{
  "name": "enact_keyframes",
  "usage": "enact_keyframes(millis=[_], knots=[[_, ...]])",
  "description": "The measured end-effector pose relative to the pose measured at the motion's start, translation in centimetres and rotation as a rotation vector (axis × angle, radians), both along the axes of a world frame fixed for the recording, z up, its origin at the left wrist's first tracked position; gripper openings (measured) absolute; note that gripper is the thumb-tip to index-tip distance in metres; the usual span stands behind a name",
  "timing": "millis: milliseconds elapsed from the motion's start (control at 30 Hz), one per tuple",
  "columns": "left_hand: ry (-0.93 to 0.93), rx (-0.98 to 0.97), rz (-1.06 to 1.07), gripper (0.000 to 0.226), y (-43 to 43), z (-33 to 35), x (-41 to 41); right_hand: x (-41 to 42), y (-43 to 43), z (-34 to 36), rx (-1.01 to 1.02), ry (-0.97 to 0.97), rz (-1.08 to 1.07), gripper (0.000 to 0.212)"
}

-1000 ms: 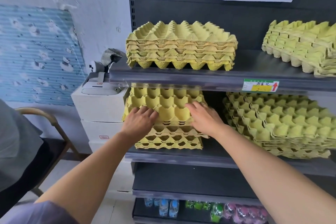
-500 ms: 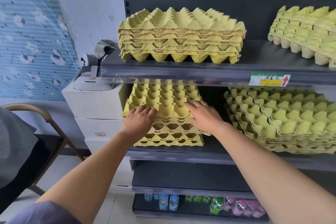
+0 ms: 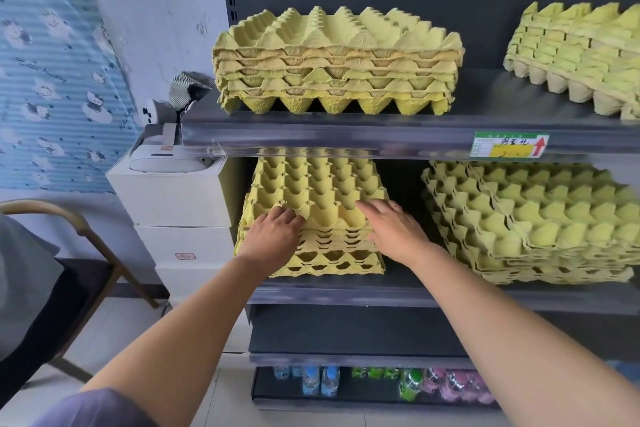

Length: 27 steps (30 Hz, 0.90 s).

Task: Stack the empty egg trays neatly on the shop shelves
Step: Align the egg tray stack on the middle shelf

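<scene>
Two bare arms reach to the middle shelf [image 3: 450, 296], a flat dark metal board. In the middle of the view sits a stack of egg trays [image 3: 318, 191]. They are made of rough yellow paper pulp, with rows of round cups and pointy bumps. The stack sits on the left part of that shelf, and its top tray sits a bit crooked on the ones below.

The left hand [image 3: 273, 236] lies on the front left corner of the top tray. Its fingers bend down over the bumps and the thumb is hidden, so it is not clear if it grips or only presses. The right hand [image 3: 394, 229] lies flat on the front right corner, fingers straight and apart, holding nothing.

At 3 o'clock on the same shelf is a second tray pile [image 3: 540, 218], greener and messy, with its layers fanned out. At 12 o'clock, on the upper shelf [image 3: 346, 140], stands a neat tray pile [image 3: 336, 62]. At 2 o'clock another pile [image 3: 581, 52] leans. A green and yellow price label [image 3: 509, 146] with a red arrow sticks on the upper shelf's shiny front edge.

At 9 o'clock, touching the shelf side, are stacked white boxes [image 3: 180, 198]. At 8 o'clock is a chair [image 3: 86, 253] with a curved wooden frame. At 6 o'clock, low down, stand small plastic bottles [image 3: 320, 380].
</scene>
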<state>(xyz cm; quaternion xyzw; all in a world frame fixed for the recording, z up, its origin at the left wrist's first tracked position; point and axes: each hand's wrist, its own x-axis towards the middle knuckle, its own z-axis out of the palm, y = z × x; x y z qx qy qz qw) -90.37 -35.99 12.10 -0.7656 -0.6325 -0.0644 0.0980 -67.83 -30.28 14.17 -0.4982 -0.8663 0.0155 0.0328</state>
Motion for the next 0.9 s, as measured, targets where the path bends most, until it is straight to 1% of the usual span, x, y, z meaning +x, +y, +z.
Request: enact_keyframes(millis=[67,133,300,433,533,633,700,800,900], knots=[[0.001,-0.066,0.026,0.046,0.0,-0.2,0.1,-0.1,-0.1,-0.4,0.0,-0.007,-0.005,0.072],[0.029,-0.082,0.054,0.05,-0.1,-0.4,0.6,-0.3,-0.2,-0.7,0.0,-0.011,-0.019,0.073],[0.043,0.015,0.105,0.04,-0.5,-1.2,1.4,-0.3,-0.4,-1.5,0.006,-0.041,-0.052,0.079],[0.033,0.134,0.062,0.054,-1.8,-1.6,0.6,-0.5,-1.2,-1.3,0.113,-0.068,-0.039,0.068],[0.005,0.161,0.005,0.069,-2.3,-2.2,-0.4,-1.1,-1.5,-1.3,0.082,-0.086,-0.017,0.06],[-0.046,0.197,-0.012,0.069,-2.5,-1.5,-1.4,-1.1,-1.5,-1.2,0.058,-0.056,-0.036,0.062],[-0.152,0.182,0.056,0.061,-2.6,-1.1,-2.1,-0.9,-1.5,-1.2,0.069,0.001,-0.087,0.062],[-0.435,0.094,0.169,0.053,-2.6,-1.0,-3.0,-0.6,-1.6,-1.4,0.046,0.075,-0.188,0.061],[-0.705,0.069,0.198,0.05,-2.2,-1.2,-3.5,-0.6,-1.8,-1.8,0.029,0.117,-0.279,0.059]])
